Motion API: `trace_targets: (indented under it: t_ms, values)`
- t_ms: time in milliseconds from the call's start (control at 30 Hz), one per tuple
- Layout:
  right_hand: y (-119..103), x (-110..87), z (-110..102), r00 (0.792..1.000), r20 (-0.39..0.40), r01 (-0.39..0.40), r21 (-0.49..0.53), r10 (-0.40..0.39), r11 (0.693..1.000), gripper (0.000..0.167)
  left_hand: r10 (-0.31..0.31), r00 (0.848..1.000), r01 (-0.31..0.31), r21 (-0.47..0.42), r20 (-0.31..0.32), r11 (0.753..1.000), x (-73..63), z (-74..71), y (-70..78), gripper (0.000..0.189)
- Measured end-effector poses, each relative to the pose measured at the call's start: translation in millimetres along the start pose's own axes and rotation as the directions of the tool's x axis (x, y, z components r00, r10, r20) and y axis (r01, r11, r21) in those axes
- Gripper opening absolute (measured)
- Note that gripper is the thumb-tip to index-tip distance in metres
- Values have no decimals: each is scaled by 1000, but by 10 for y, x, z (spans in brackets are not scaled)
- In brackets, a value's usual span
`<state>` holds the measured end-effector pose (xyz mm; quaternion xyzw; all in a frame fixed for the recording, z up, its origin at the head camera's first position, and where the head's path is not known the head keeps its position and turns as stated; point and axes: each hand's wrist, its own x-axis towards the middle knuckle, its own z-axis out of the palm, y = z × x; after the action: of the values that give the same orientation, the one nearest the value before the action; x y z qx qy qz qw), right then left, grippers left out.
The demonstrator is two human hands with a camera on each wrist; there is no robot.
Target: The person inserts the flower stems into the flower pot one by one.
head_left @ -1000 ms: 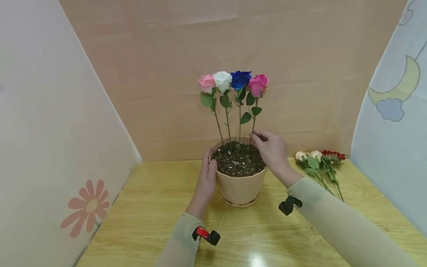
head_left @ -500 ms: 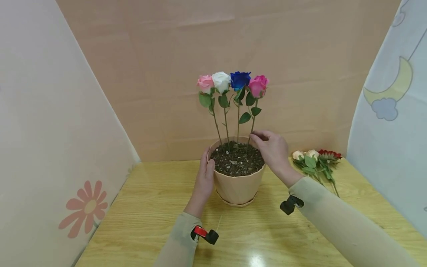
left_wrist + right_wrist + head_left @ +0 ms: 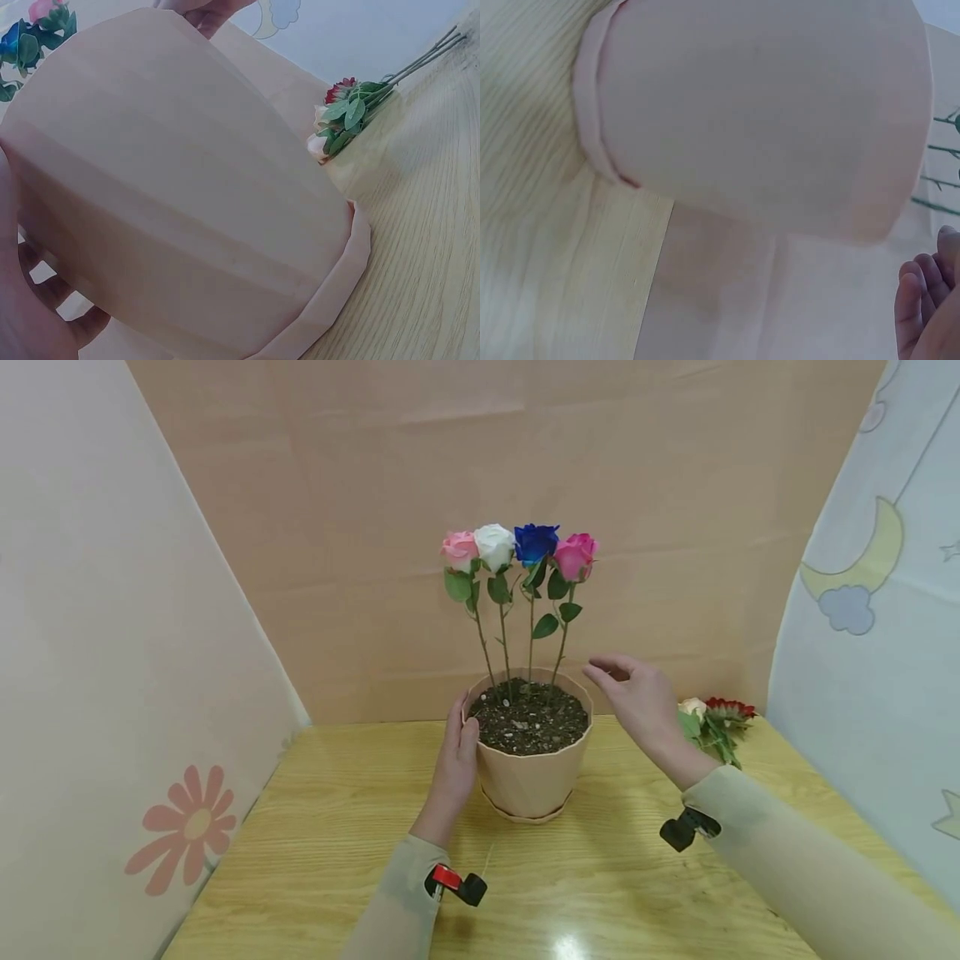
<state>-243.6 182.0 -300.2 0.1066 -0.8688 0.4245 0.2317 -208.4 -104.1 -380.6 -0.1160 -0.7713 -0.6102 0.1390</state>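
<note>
A peach flowerpot [image 3: 531,781] filled with dark soil [image 3: 528,727] stands on its saucer. My left hand [image 3: 455,764] holds the pot's left side, thumb near the rim and fingers round the wall, as the left wrist view also shows. Stuck upright in the soil is a row of roses: a light pink rose [image 3: 460,551], a white rose [image 3: 494,547], a blue rose [image 3: 536,543] and a hot pink rose [image 3: 576,557]. To the right of the pot my right hand [image 3: 645,706] hovers with loosely bent fingers, apart from the stems and holding nothing.
Several loose flowers [image 3: 349,112], cream and dark red, lie on the wooden table [image 3: 345,810] at the right, partly hidden by my right hand in the head view. A peach backdrop [image 3: 360,610] rises behind the pot, with pale printed panels on both sides.
My right hand has let go of the hot pink rose's stem and moved right, away from the pot. My left hand stays on the pot, and the roses stay upright.
</note>
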Motion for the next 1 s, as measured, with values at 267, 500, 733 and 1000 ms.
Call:
trace_targets:
  t_ms: [267, 500, 733, 1000]
  values:
    - [234, -187, -331, 1000, 0, -4, -102, 4, 995, 42, 2, 1000, -2, 10, 7, 1000, -9, 10, -17, 57]
    - [486, -341, -611, 999, -4, -45, -161, 44, 986, 45, 11, 1000, -11, -1, 17, 1000, 19, 25, -16, 59]
    - [710, -462, -802, 997, 3, -70, -189, 72, 979, 44, 6, 1000, -6, 2, 17, 1000, 27, 5, -11, 59]
    - [955, -611, -974, 992, 31, -114, -243, 125, 963, 50, 0, 1000, 0, 9, 12, 1000, 3, -13, -6, 58]
